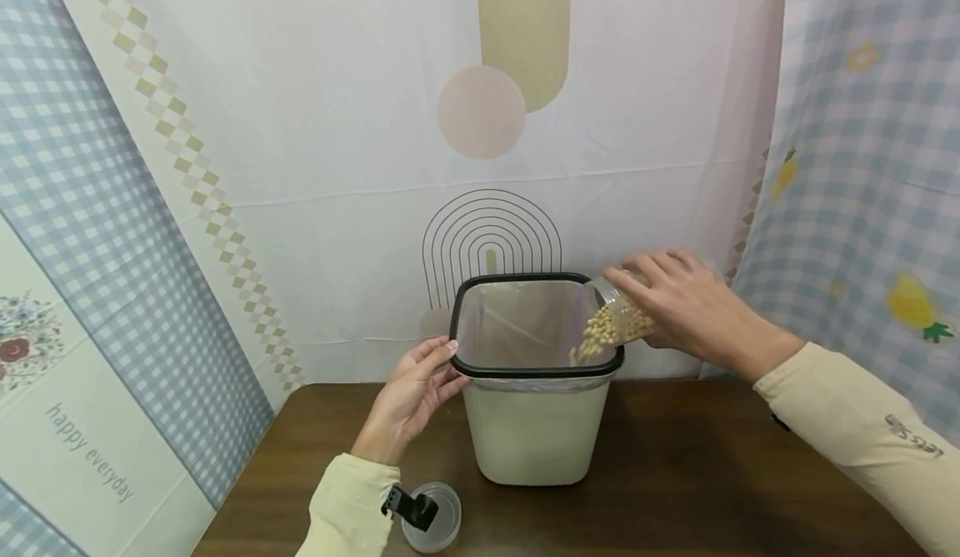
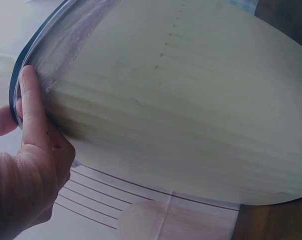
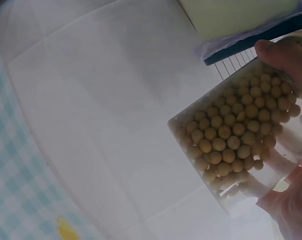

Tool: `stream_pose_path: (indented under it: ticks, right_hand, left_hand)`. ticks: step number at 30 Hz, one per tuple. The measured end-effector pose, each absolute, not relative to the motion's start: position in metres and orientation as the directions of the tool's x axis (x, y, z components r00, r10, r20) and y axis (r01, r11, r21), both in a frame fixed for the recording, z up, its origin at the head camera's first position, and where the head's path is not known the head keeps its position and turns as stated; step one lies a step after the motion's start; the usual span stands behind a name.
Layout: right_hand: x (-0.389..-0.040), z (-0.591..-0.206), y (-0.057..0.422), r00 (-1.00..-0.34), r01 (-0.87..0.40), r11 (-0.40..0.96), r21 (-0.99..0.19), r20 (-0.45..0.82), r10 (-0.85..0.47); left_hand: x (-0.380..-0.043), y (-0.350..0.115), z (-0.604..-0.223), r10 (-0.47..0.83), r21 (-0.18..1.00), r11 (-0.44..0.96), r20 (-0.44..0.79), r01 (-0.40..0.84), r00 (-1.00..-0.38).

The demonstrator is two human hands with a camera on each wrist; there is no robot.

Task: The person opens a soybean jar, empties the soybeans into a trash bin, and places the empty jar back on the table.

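A pale green trash bin [image 1: 536, 436] with a black rim and a clear plastic liner [image 1: 517, 323] stands on the table. My left hand [image 1: 416, 386] grips the bin's rim at its left side, thumb on top and fingers beneath, as the left wrist view also shows. My right hand [image 1: 686, 307] holds a clear jar [image 3: 241, 135] tipped over the rim's right side. Soybeans [image 1: 600, 332] spill from its mouth into the bin. In the right wrist view many soybeans still lie inside the jar, with fingers wrapped around its side.
A round clear lid [image 1: 435, 519] lies on the brown wooden table [image 1: 690, 474], near the left wrist's black strap. A white patterned cloth [image 1: 337, 123] hangs behind the bin, and checked cloths [image 1: 862, 207] hang at both sides.
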State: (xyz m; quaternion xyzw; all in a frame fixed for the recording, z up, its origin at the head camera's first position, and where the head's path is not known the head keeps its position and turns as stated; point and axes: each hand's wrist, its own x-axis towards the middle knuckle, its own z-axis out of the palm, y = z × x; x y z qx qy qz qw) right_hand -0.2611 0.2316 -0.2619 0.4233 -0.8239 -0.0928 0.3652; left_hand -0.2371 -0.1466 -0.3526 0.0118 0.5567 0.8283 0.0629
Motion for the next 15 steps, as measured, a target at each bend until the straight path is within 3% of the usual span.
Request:
stream_pose_path:
  ticks: [15]
  right_hand:
    - [-0.2607,-0.263,0.23,-0.367,-0.62,0.617,0.484,0.516,-0.774]
  left_hand:
    - [-0.2366,-0.1468,-0.3535,0.124,0.925,-0.371,-0.034,-0.079,-0.992]
